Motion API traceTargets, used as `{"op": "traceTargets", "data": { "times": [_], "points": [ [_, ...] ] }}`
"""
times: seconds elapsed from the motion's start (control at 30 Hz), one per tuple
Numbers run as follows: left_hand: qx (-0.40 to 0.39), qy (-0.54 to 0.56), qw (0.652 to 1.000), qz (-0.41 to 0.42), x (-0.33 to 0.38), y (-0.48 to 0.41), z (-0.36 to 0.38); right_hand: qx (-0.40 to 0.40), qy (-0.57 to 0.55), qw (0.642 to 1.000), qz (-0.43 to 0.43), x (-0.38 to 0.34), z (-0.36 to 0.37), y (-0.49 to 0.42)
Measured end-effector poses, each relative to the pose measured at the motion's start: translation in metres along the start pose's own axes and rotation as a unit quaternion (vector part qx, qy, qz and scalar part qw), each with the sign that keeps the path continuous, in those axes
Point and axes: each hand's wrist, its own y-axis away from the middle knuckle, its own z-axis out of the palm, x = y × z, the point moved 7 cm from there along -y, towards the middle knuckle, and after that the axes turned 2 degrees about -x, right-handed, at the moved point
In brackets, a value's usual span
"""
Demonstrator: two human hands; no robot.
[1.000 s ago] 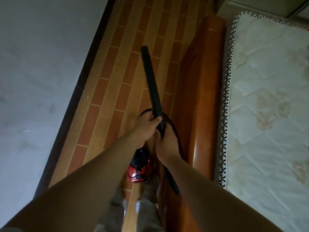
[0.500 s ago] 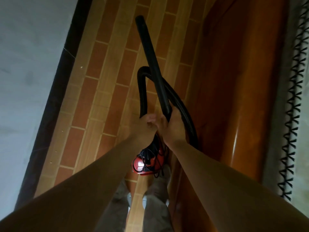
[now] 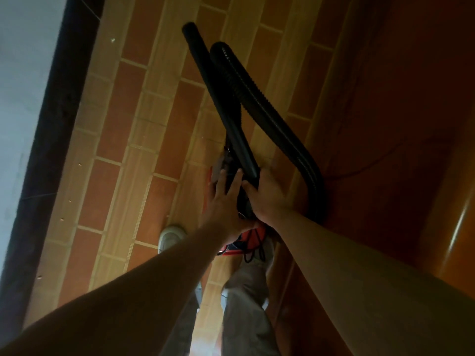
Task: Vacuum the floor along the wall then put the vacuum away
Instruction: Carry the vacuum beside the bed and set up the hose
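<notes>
Found a long black rigid vacuum wand [image 3: 218, 98] slanting away over the tan-and-rust brick-patterned floor [image 3: 144, 140], nozzle end toward the top of the view. Cannot tell whether that end touches the floor.

Found a black ribbed flexible hose [image 3: 259, 104] doubled into a loop close beside the wand's upper part, then running down the right side along a glossy orange-brown wooden bed frame [image 3: 385, 111].

Located a small red vacuum canister [image 3: 248, 242] low between the hands and the feet, mostly hidden, with a thin black cord [image 3: 257, 253] draped over it.

Right hand [image 3: 270, 199]: fingers curled round the wand's lower end in a firm hold. Left hand [image 3: 221, 201]: fingers nearly straight, laid against the dark handle part just below the wand, clasping nothing.

Noted a pale plastered wall [image 3: 20, 73] and dark skirting strip [image 3: 51, 129] at left, well apart from the nozzle.

Judged the pass along the wall most likely complete, given a hose gathered up and not trailing. No dust visible either way to confirm.

Judged the putting-away to be under way, at the gathering stage only.

Outstanding: fixing hose and wand to the canister, tidying the cord, carrying the unit to storage. No storage place in view.
</notes>
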Motion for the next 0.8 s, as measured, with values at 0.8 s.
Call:
{"op": "traceTargets", "data": {
  "times": [0.8],
  "points": [
    [0.059, -0.056, 0.997, 0.007, -0.072, -0.008, -0.055, -0.009, -0.023, 0.998, -0.058, -0.066, 0.05, -0.01]
  ]
}}
